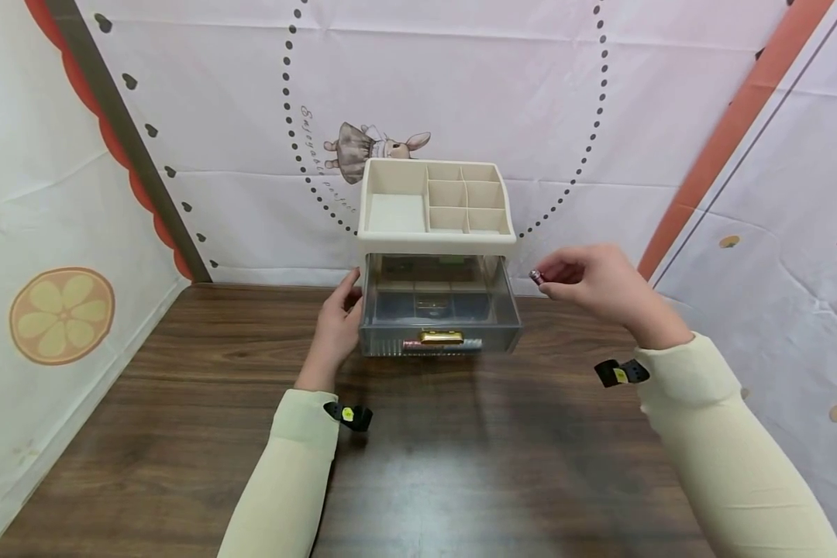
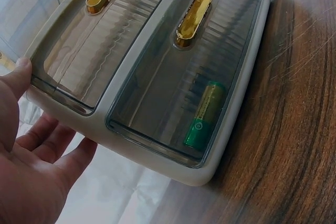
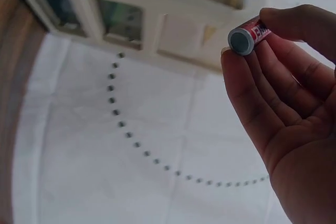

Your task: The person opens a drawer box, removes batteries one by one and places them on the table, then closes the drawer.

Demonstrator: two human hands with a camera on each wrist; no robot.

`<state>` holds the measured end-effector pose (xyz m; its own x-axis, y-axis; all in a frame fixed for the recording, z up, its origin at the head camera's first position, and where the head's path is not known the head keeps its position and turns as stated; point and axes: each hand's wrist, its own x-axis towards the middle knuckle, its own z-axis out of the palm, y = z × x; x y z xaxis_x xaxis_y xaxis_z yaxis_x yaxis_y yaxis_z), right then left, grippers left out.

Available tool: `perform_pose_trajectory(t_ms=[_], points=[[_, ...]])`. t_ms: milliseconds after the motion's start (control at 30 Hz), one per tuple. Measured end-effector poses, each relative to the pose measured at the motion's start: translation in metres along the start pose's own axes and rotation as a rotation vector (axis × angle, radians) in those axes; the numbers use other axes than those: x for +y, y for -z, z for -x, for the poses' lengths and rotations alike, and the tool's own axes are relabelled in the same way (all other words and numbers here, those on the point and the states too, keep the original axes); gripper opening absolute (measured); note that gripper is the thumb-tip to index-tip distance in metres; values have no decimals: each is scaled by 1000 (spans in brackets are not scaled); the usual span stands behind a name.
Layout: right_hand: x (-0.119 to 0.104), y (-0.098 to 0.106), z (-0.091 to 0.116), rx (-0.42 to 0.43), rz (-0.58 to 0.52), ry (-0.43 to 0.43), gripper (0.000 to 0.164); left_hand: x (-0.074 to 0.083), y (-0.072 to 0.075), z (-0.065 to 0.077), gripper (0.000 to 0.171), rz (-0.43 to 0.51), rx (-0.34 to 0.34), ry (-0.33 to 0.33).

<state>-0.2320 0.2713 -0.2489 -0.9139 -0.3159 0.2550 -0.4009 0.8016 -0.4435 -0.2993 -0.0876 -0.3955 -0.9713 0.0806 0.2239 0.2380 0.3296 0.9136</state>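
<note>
A cream organizer [image 1: 435, 245] stands against the wall with its clear upper drawer [image 1: 384, 341] pulled out. A red-and-silver strip [image 1: 413, 345] shows through that drawer's front, below the gold handle [image 1: 441, 337]. On the organizer's left, my left hand [image 1: 336, 329] touches its side; the left wrist view shows the thumb at the front edge and the fingertips against the side wall. Right of the drawer, in the air, my right hand [image 1: 600, 287] pinches a small red battery [image 3: 249, 36] between thumb and fingers, its flat silver end facing outward in the right wrist view.
Two lower drawers are closed, and a green battery [image 2: 205, 115] lies inside the bottom drawer [image 2: 152, 103]. Divided compartments [image 1: 466, 195] top the organizer. Dark wooden table [image 1: 418, 465] lies in front; printed cloth [image 1: 237, 132] hangs behind and at both sides.
</note>
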Motion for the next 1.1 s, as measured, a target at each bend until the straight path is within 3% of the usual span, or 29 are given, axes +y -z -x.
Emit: perform_pose_trajectory(t_ms=[433,1100], points=[[37,-35,-1,-40,-31,-66,11,0,2,-1,57,1,-2,-11],[63,-86,-7,-142,-48,-145,14,1,1,1,55,29,0,0]])
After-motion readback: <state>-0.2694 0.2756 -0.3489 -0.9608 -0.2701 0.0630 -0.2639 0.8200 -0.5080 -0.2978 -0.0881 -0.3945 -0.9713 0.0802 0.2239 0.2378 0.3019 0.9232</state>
